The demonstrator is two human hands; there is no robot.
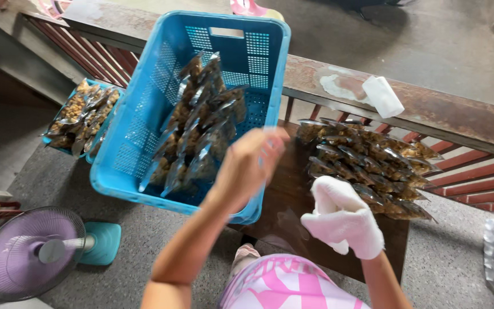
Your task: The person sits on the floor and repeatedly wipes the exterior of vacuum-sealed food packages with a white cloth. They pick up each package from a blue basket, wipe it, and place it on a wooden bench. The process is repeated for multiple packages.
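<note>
Snack packets [367, 171] (clear, filled with brown pieces) were seen piled on the dark surface [284, 197] just beside the right hand [344, 220]. More packets [198, 129] were stood in rows inside a tilted blue crate [144, 123], its lower rim propped on the surface. The left hand [253, 166] was raised in front of the crate's near rim; something thin and clear seemed to be pinched in its closed grip, though blur kept this from being settled. The right hand was covered by a white cloth glove, fingers curled loosely, and nothing could be made out in its grip. A second, smaller blue basket of packets [81, 114] was noted at far left, a white roll [383, 96] on the rusty rail [458, 114], and a purple fan [32, 252] on the floor. The step in hand was judged to be loading the crate from the pile. Another packet would need to be lifted from the pile and slotted upright into a row.
</note>
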